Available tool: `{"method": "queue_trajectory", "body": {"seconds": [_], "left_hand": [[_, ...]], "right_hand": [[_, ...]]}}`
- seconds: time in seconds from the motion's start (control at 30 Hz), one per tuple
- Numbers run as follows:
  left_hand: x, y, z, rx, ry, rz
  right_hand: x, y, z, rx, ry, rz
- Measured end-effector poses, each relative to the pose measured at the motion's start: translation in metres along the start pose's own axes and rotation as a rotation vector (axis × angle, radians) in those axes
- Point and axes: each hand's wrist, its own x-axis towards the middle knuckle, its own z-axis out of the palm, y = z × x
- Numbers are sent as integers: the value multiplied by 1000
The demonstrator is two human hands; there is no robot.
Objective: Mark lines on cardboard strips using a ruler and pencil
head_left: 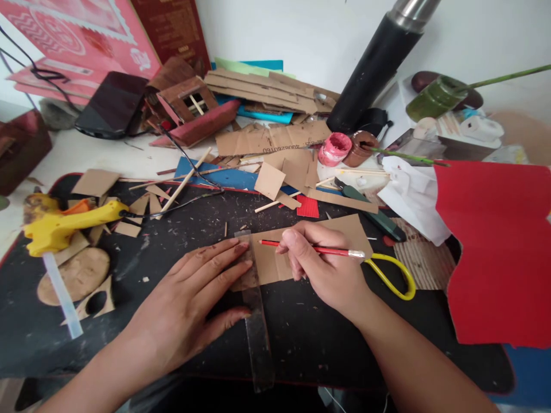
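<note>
Stretched out and flat, the fingers of my left hand point(198, 292) press on a clear ruler point(258, 344). The ruler lies across the left end of a piece of brown cardboard point(275, 261). A red pencil point(333, 251) with a white eraser end is gripped in my right hand point(322, 264). Its tip points left, close to the ruler's right edge; whether it touches the cardboard I cannot tell. Just right of this hand are the yellow handles of scissors point(404, 275), whose blades are mostly hidden under the cardboard and hand.
A yellow glue gun point(73, 221) rests at the left among cardboard scraps. Behind the hands lie a green utility knife point(379, 215), a pink paint pot point(334, 149) and a cardboard stack point(262, 89). A black flask point(374, 69) stands behind; red card point(499, 252) lies at the right.
</note>
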Motion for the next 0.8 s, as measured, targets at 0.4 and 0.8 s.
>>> {"method": "queue_trajectory", "body": {"seconds": [0.4,0.8], "left_hand": [[0,1,0,-4,-6,0],[0,1,0,16,-13,2]], "right_hand": [[0,-1,0,-71,-4,-58],[1,-1,0,-81,-6,-69]]}}
